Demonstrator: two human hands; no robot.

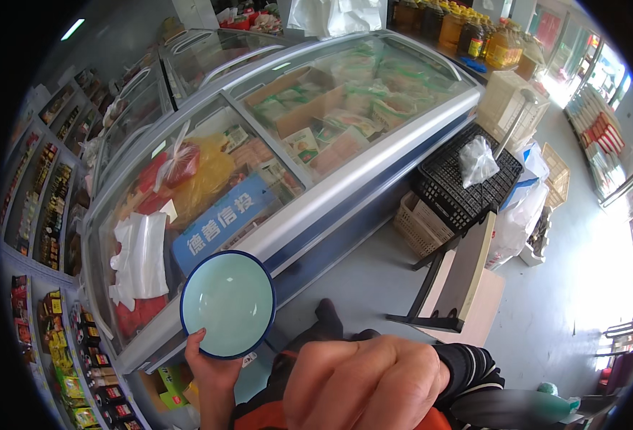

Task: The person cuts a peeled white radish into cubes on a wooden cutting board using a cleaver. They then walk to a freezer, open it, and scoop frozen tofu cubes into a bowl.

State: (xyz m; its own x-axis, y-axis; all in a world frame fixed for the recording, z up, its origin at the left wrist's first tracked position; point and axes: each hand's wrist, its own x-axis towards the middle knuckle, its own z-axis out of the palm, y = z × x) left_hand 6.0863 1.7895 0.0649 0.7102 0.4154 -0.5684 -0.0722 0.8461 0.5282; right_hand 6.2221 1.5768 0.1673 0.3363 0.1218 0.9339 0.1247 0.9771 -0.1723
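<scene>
A pale blue-green enamel bowl (pixel 228 303) with a dark blue rim is gripped by my left hand (pixel 214 376), the thumb over its near edge. Its inside faces me, with only reflections showing on it. Close to the camera, my right hand (pixel 367 381) is raised with curled fingers. Its palm side is hidden, so I cannot tell whether it holds anything. Beyond the bowl stands a glass-topped chest freezer (pixel 338 201) with bagged and boxed food inside. A blue sign (pixel 225 223) with white writing and white plastic bags (pixel 142 255) lie at its near left end.
Beside the freezer, a black plastic crate (pixel 440 177) bears a clear plastic bag (pixel 478 161) and a ladle (pixel 513 121). A wooden chair (pixel 451 279) stands to the right. Snack shelves (pixel 61 344) line the left. Oil bottles (pixel 451 29) stand at the back.
</scene>
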